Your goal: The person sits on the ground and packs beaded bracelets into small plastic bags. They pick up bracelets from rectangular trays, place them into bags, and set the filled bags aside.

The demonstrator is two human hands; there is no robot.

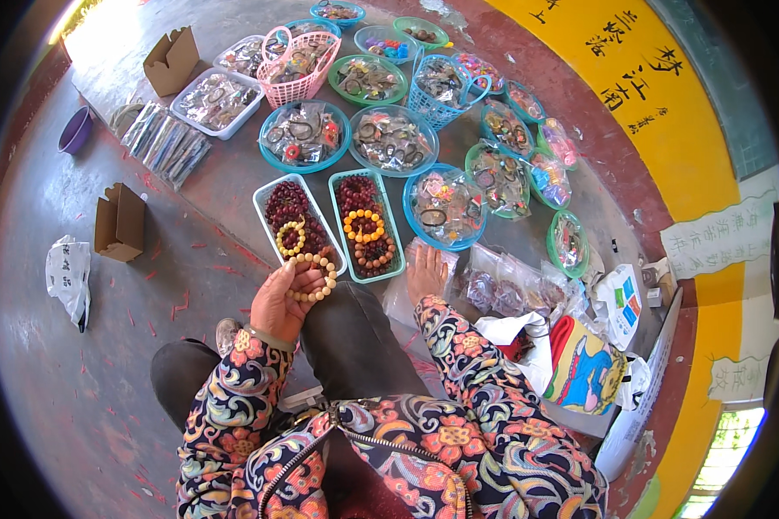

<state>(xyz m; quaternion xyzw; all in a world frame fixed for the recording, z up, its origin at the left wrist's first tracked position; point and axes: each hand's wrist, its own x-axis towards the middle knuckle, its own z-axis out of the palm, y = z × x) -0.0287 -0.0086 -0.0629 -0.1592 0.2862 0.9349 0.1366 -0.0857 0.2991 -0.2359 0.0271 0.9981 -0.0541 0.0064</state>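
Between the thumb and fingers of my left hand (281,301) is a bracelet of light wooden beads (330,275), held up above my knee. Just beyond it stands a white tray (262,201) of dark red beads with a yellow bead bracelet (291,238) on top. Beside that, a pale green tray (393,204) holds more dark red beads, an orange bead bracelet (364,226) and a brown bead bracelet (374,253). My right hand (427,273) lies flat, fingers stretched, on clear plastic bags (400,303) right of the green tray.
Several baskets of bagged trinkets, including a pink basket (298,89) and a blue basket (442,110), spread across the far floor. Cardboard boxes (119,223), a white plastic bag (67,278) and a purple bowl (75,131) are at left. A colourful cloth bag (587,368) lies at right.
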